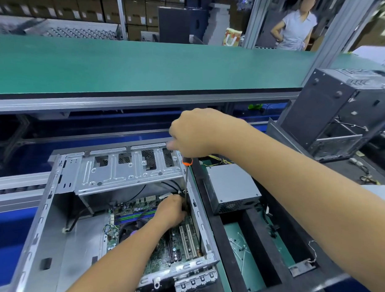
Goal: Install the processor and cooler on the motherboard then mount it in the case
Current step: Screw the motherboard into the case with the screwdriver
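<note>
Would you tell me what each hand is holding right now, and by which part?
The right hand grips the screwdriver by its handle top; the left hand steadies its shaft near the tip.

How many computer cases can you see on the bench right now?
2. One open case lies in front of the person, with the motherboard inside and both hands working in it. A second, dark case stands at the far right. Others may be out of frame.
</note>
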`<state>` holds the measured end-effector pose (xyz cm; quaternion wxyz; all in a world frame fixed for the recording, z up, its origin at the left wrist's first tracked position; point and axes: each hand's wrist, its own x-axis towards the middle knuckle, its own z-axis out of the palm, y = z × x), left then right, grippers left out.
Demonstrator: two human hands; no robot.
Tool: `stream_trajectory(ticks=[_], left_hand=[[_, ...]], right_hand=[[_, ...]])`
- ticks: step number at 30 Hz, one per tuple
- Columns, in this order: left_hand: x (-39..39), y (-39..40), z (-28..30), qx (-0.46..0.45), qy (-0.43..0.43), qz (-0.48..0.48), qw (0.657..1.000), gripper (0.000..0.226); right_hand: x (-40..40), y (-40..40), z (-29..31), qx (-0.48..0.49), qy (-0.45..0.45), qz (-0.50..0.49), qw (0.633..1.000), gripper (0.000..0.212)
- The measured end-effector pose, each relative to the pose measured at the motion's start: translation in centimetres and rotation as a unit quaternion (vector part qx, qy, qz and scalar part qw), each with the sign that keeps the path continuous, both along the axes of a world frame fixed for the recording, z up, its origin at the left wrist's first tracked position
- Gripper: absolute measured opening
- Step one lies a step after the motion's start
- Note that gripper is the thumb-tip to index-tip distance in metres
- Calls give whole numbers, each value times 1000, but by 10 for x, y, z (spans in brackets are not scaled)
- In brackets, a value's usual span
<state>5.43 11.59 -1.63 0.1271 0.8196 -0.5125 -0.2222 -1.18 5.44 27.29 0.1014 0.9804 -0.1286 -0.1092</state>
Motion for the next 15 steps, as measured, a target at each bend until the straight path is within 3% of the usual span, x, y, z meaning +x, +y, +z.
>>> stream_trajectory(ticks=[1, 4, 9, 12, 15], left_hand=[[0, 0, 0, 2, 0, 0, 1000, 13], [0, 0, -1, 6, -1, 0, 1000, 13], [0, 0, 0, 1, 5, -1, 1000, 9], [0, 0, -1, -6, 5, -1, 1000, 10], [0, 0, -1, -8, 5, -3, 1000, 12]], right_hand=[[-1, 1, 3, 34, 24, 0, 999, 8], [-3, 1, 10, 118, 44, 43, 991, 21], [-1, 2, 1, 14, -40, 32, 999, 9], [0, 2, -1, -37, -44, -11, 998, 30], [0, 2, 4, 55, 24, 0, 998, 10]])
